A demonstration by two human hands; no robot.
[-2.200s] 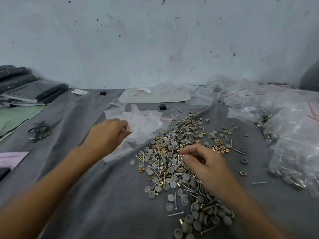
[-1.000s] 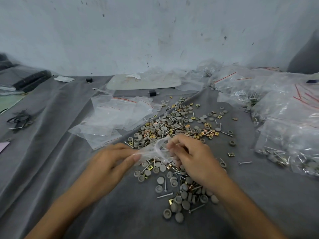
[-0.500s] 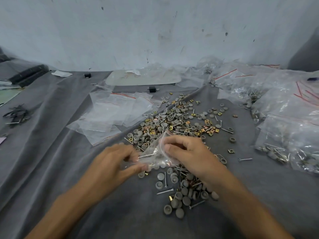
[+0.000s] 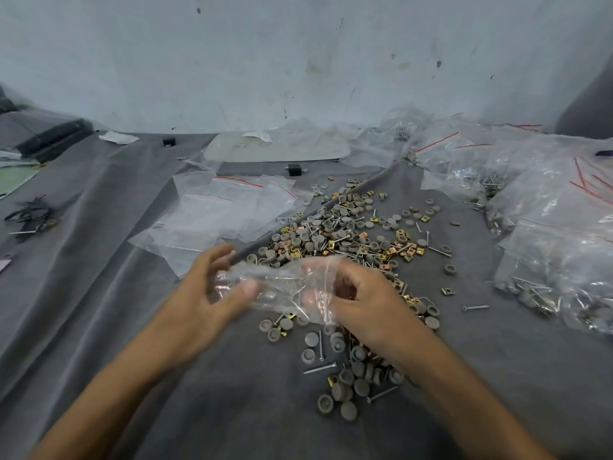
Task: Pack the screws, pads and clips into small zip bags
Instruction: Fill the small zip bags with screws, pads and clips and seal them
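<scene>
A small clear zip bag (image 4: 285, 287) hangs between both hands above the parts, with thin screws showing inside it. My left hand (image 4: 212, 287) pinches its left end with thumb and fingers. My right hand (image 4: 361, 297) grips its right end with curled fingers. Under and behind the bag lies a loose pile of grey round pads, brass clips and screws (image 4: 348, 237) on the grey cloth (image 4: 99, 293). More pads and screws (image 4: 345, 376) lie closer to me. Empty zip bags (image 4: 219, 214) lie flat to the left of the pile.
Filled clear bags (image 4: 547, 234) with red zip lines are heaped at the right. A pale flat plate (image 4: 275, 147) and two small black blocks sit near the wall. Black wire pieces (image 4: 30, 217) and dark flat packs lie at far left.
My left hand took an empty bag from the stack and brought it over the pile. My right hand left the parts and took hold of the bag's other end; screws now show inside it.
</scene>
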